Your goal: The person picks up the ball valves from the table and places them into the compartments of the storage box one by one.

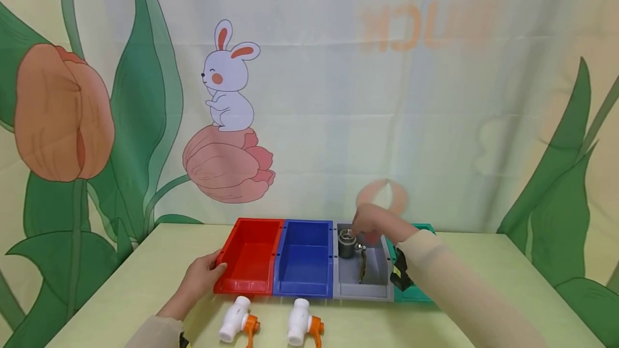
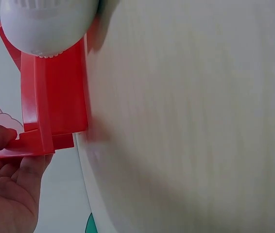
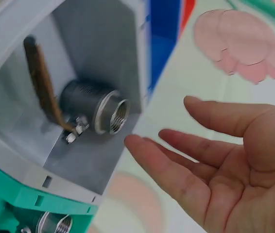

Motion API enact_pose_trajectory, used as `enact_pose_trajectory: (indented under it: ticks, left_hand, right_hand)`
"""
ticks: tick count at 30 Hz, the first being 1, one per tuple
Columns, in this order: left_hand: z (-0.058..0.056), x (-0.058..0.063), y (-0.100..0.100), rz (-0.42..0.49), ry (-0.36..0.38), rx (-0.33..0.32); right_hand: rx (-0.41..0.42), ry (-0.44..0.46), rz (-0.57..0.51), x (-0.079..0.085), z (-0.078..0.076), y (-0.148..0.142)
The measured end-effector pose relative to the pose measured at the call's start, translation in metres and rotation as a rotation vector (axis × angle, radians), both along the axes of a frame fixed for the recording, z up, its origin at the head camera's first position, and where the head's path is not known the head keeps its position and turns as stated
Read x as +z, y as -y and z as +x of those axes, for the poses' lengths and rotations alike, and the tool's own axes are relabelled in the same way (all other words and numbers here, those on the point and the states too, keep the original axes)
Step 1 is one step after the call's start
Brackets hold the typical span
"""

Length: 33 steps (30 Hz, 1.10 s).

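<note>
My left hand [image 1: 199,277] grips the outer rim of the red bin [image 1: 252,261], its thumb above the edge and its fingers below, as the left wrist view shows. Over the back of the grey bin [image 1: 365,291] is my right hand [image 1: 369,219]. Its fingers are spread and slightly bent, with nothing between them in the right wrist view. A dark metal ball valve [image 3: 86,104] with a threaded opening and a brownish lever handle stands in the grey bin, just apart from the fingertips.
The blue bin [image 1: 304,265] joins the red and grey ones. At the right end, the green bin [image 3: 25,189] holds another metal valve [image 3: 55,223]. Two white plastic valves [image 1: 236,316] with orange handles lie in front. A printed curtain [image 1: 309,95] hangs behind the table.
</note>
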<state>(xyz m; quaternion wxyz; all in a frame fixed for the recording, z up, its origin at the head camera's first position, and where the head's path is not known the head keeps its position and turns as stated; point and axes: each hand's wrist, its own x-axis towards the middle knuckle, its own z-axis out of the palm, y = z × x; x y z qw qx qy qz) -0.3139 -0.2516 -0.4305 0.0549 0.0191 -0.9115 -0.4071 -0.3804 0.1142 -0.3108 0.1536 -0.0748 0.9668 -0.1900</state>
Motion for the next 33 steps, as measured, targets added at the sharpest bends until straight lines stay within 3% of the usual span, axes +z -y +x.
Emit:
enact_pose_trajectory:
  ticks: [8, 19, 27, 33]
  left_hand:
    - [0.0, -0.002, -0.001, 0.02, 0.019, 0.005]
    - [-0.002, -0.002, 0.001, 0.018, 0.016, -0.004]
    - [0.0, -0.003, 0.0, 0.022, 0.032, 0.005]
    - [0.0, -0.002, 0.001, 0.032, 0.032, 0.004]
  right_hand:
    - [0.074, 0.004, -0.228, -0.001, 0.043, -0.001]
    - [0.116, 0.073, -0.338, -0.029, 0.086, 0.01]
    - [0.166, 0.177, -0.443, -0.054, 0.103, 0.011]
    - [0.13, 0.251, -0.516, -0.075, 0.111, 0.015]
